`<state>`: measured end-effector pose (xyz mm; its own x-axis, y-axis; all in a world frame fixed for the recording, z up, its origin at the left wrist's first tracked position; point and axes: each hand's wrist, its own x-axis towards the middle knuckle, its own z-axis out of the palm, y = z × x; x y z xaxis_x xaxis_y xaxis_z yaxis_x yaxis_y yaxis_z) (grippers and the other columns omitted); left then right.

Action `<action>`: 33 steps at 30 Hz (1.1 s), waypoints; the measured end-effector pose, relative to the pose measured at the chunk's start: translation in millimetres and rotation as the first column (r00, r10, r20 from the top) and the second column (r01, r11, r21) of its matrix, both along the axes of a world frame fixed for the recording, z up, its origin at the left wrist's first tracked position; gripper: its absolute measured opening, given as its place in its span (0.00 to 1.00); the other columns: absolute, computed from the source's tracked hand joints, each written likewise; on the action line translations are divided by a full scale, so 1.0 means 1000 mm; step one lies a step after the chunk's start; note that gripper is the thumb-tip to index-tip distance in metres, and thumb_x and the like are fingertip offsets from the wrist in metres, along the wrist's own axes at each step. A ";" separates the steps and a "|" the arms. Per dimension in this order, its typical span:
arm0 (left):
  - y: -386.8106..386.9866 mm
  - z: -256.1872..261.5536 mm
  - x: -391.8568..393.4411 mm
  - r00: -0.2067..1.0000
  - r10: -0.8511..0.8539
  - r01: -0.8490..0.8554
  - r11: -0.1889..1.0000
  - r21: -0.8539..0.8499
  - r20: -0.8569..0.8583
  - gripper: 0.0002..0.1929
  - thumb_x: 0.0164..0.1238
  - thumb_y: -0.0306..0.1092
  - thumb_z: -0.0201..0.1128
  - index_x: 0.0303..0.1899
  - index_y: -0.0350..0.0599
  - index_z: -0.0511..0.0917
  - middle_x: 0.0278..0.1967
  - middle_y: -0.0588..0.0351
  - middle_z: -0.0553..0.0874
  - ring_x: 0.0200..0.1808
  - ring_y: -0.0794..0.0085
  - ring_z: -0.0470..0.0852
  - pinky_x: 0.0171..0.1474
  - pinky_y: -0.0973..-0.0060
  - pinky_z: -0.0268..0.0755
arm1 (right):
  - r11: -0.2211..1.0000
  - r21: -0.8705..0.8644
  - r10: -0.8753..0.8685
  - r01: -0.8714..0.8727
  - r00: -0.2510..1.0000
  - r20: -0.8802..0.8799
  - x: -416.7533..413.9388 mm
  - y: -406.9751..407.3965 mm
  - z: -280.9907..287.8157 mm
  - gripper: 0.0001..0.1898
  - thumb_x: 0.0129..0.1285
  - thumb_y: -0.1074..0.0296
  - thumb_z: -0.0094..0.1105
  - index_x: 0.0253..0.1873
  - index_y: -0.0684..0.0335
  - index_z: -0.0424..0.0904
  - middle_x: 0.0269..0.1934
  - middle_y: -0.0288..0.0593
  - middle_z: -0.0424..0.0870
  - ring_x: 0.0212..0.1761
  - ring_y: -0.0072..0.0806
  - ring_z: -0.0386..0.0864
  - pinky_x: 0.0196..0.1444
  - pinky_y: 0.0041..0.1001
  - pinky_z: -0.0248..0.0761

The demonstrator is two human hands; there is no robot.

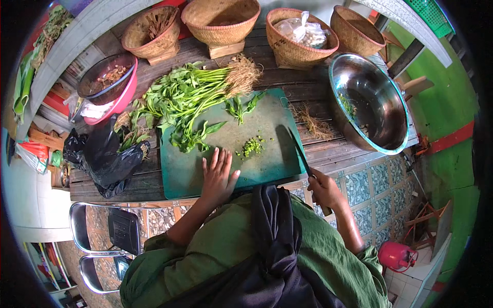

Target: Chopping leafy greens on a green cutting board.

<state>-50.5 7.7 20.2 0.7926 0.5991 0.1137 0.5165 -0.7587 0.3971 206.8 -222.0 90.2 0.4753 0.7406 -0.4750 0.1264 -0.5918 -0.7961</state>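
My left hand [218,175] lies flat with spread fingers at the near edge of a green cutting board [250,175], just below some leafy tips. My right hand [327,190] grips a kitchen knife [299,151] by its handle, the blade pointing away along the board's right edge. Between the hands, chopped green stems [252,147] sit in a small pile on the board. A bunch of leafy greens with roots [192,86] lies across the board's far left part and the table. One loose leafy sprig [242,107] rests near the board's far edge.
A large metal basin [379,104] stands right on the wooden table [144,184], near cut-off roots [312,122]. Woven baskets [221,17] line the far side. To the left are a black plastic bag [109,154] and a pink basin [129,90]. Folding chairs [123,229] stand lower left.
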 end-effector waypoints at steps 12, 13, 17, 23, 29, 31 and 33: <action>0.006 -0.008 0.054 0.976 -0.121 0.120 0.993 0.015 0.178 0.34 0.77 0.47 0.53 0.76 0.40 0.57 0.75 0.46 0.66 0.79 0.53 0.56 0.75 0.34 0.34 | 0.932 0.051 0.342 -0.360 0.916 0.210 -0.013 0.040 0.022 0.22 0.74 0.63 0.57 0.69 0.60 0.73 0.37 0.54 0.87 0.35 0.39 0.86 0.40 0.35 0.77; 0.010 -0.004 0.050 0.967 -0.093 0.100 0.995 -0.019 0.238 0.33 0.77 0.44 0.53 0.76 0.40 0.57 0.74 0.46 0.67 0.79 0.52 0.57 0.75 0.35 0.35 | 0.914 0.095 0.335 -0.394 0.867 0.370 -0.011 0.036 0.022 0.21 0.73 0.63 0.58 0.68 0.60 0.75 0.38 0.55 0.87 0.36 0.44 0.86 0.41 0.35 0.77; 0.030 -0.005 0.024 0.936 0.006 -0.017 0.999 0.028 0.352 0.31 0.75 0.38 0.54 0.75 0.42 0.60 0.72 0.46 0.70 0.78 0.50 0.59 0.76 0.37 0.39 | 0.805 0.068 0.468 -0.590 0.700 0.539 -0.003 0.019 0.013 0.21 0.68 0.65 0.63 0.66 0.53 0.79 0.32 0.51 0.83 0.35 0.47 0.83 0.39 0.40 0.76; 0.077 -0.011 -0.014 0.987 0.158 -0.155 0.959 0.237 0.007 0.23 0.79 0.44 0.49 0.69 0.49 0.73 0.77 0.48 0.63 0.80 0.51 0.54 0.76 0.36 0.35 | 0.706 0.050 0.550 -0.706 0.592 0.589 -0.009 0.040 -0.004 0.22 0.66 0.65 0.64 0.65 0.46 0.80 0.32 0.50 0.80 0.34 0.49 0.82 0.39 0.43 0.76; 0.146 -0.007 -0.038 0.981 0.190 -0.157 0.904 0.397 -0.044 0.22 0.72 0.27 0.54 0.66 0.40 0.75 0.73 0.51 0.70 0.78 0.57 0.60 0.78 0.39 0.39 | 0.808 0.149 0.375 -0.570 0.693 0.616 -0.003 0.051 -0.005 0.22 0.66 0.66 0.66 0.65 0.51 0.80 0.33 0.52 0.83 0.35 0.49 0.83 0.39 0.41 0.76; 0.168 -0.002 -0.041 0.970 0.233 -0.179 0.868 0.464 -0.062 0.21 0.68 0.24 0.57 0.62 0.43 0.79 0.72 0.52 0.71 0.77 0.57 0.61 0.78 0.38 0.39 | 0.798 0.139 0.410 -0.586 0.697 0.589 -0.001 0.046 0.003 0.22 0.65 0.66 0.66 0.65 0.52 0.80 0.35 0.52 0.84 0.36 0.47 0.84 0.40 0.40 0.76; 0.173 0.009 -0.039 0.968 0.252 -0.221 0.879 0.423 -0.017 0.20 0.62 0.27 0.62 0.56 0.52 0.83 0.71 0.52 0.72 0.77 0.57 0.61 0.77 0.36 0.38 | 0.685 0.158 0.559 -0.711 0.652 0.512 -0.004 0.039 0.010 0.23 0.65 0.67 0.66 0.65 0.51 0.80 0.36 0.52 0.84 0.36 0.46 0.84 0.40 0.40 0.76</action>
